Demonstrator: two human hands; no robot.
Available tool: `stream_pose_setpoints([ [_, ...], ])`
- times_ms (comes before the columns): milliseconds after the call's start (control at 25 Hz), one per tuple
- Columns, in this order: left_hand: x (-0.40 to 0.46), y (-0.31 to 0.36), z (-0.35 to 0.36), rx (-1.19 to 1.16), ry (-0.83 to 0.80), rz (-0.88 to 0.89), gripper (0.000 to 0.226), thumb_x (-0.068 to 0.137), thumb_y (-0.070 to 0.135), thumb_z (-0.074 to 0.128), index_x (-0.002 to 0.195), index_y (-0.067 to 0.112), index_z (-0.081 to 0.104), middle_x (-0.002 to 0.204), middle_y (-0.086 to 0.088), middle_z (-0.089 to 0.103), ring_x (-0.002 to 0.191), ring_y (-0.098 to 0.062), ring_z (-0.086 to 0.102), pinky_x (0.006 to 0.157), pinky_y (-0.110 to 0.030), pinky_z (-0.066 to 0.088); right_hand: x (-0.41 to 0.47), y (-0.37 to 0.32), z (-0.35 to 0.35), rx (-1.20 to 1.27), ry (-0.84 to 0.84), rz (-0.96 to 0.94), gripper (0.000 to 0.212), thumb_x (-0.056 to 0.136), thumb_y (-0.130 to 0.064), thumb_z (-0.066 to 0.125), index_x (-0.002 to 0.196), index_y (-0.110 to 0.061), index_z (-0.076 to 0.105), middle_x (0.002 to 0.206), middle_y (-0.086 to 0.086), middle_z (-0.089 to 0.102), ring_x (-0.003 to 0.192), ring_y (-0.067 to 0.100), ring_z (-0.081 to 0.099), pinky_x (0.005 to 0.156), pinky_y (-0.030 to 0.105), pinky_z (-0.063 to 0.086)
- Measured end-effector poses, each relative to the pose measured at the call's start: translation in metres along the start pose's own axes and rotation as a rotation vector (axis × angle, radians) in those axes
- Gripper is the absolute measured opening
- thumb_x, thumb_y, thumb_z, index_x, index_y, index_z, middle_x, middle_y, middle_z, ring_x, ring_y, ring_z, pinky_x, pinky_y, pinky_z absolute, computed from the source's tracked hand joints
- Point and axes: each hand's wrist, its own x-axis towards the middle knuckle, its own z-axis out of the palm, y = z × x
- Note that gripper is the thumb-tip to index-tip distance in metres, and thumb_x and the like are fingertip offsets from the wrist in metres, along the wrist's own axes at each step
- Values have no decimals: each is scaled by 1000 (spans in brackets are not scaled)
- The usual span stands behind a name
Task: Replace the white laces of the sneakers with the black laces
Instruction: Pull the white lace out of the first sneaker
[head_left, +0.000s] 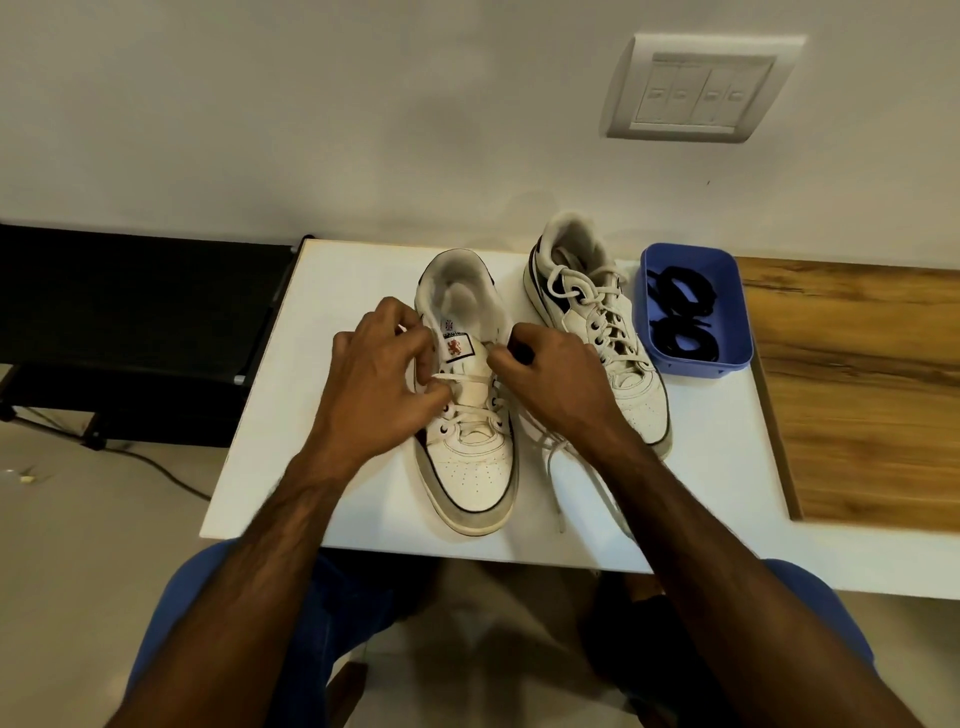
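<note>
Presently, on the left, the left hand (384, 364) sits over the inner eyelet row of the near sneaker (467, 415), fingers curled tight and pinched on the white lace (470, 379) where a crossing meets the eyelets. Only the lower crossings remain threaded on this shoe; the upper eyelets appear empty, so unlacing is judged partly done. The tongue, with its red crest label, stands upright between the hands.

At centre, the right hand (550, 374) rests on the opposite eyelet row, fingers bent inward. It seems to grip the lace or the collar edge there, but the fingertips are hidden and exactly what it holds cannot be told. Loose white lace ends trail down the white table (322, 322) just right of the near sneaker, under the right forearm.

Further right, the second sneaker (597, 332) lies slightly tilted, laced through most of its eyelets. Beside it, the blue tray (727, 358) holds the black laces (680, 312), coiled and untouched.

Handling assessment: the lace is light, soft and limp, offering no stiffness for pushing; it is best drawn out by pulling each crossing near its eyelet, one row at a time. The shoe is light enough to slide, so one hand should steady the upper. Black laces are best taken by their tips for threading.
</note>
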Motion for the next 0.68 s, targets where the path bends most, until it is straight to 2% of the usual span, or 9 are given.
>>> stream_pose_setpoints([
  [80,-1,-6,-3,20,13,-16,22,73,39,71,79,24,56,105,9,44,100,-11,47,88,-36,28,1,2,-2,44,-38,19,35,93,-41,55,66,-19,50,61,-7,53,59,11,48,76,34,36],
  [240,-2,7,6,87,-9,101,34,78,43,71,108,29,64,114,5,49,109,-17,49,89,-39,33,1,5,-3,105,-65,10,34,94,-36,54,66,-18,48,60,-6,50,59,14,46,74,33,34],
  [320,-3,13,14,109,-17,166,28,83,42,76,107,28,69,113,3,52,108,-19,50,88,-38,31,2,7,-1,128,-70,4,33,93,-36,53,66,-18,48,59,-6,49,59,14,45,73,34,33],
  [440,-2,13,17,130,47,188,11,88,31,74,96,24,71,110,1,53,105,-21,52,87,-35,26,3,9,0,136,-70,-1,33,92,-38,52,67,-18,49,60,-5,51,60,15,47,72,34,35],
  [520,0,7,10,124,145,100,11,85,31,72,90,22,69,107,2,52,105,-20,51,87,-33,22,2,11,0,131,-77,-5,34,93,-41,50,70,-16,54,64,-3,55,62,16,50,74,35,38],
  [600,1,-4,-4,103,282,-70,12,81,29,73,84,20,66,104,1,52,104,-20,51,87,-32,21,2,12,0,131,-83,-12,36,92,-44,48,73,-15,56,66,-2,59,63,17,53,74,35,39],
  [680,1,-13,-13,75,330,-204,13,80,25,74,84,18,64,107,-1,52,106,-23,52,91,-35,24,2,12,0,129,-81,-18,35,93,-43,48,71,-17,54,64,-4,57,62,16,52,73,34,37],
])
